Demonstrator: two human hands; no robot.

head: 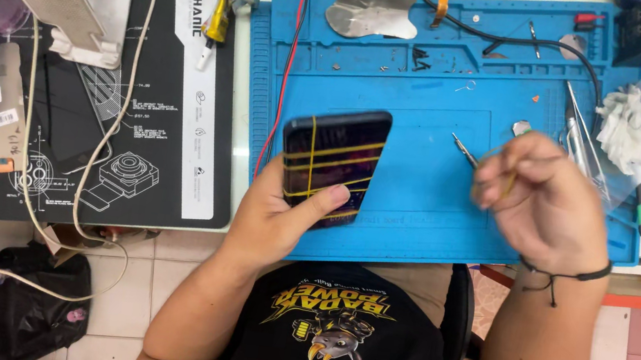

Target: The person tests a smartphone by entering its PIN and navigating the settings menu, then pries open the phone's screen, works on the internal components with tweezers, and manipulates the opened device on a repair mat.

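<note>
My left hand (280, 220) holds a dark smartphone (331, 161) above the blue work mat (417, 201), thumb pressed on its lower screen. Several yellow rubber bands (333, 150) wrap around the phone, crossing its glass. My right hand (542, 203) hovers to the right of the phone over the mat, blurred by motion, with fingers pinched on a thin yellowish band (510, 180). A black cord bracelet circles that wrist.
Tweezers (465, 150) and other thin metal tools lie on the mat near my right hand. A metal pry sheet (371, 13) rests at the mat's top. A black mat (141, 99) on the left carries a white stand, a flex cable and white wire. A crumpled white tissue (625, 125) sits right.
</note>
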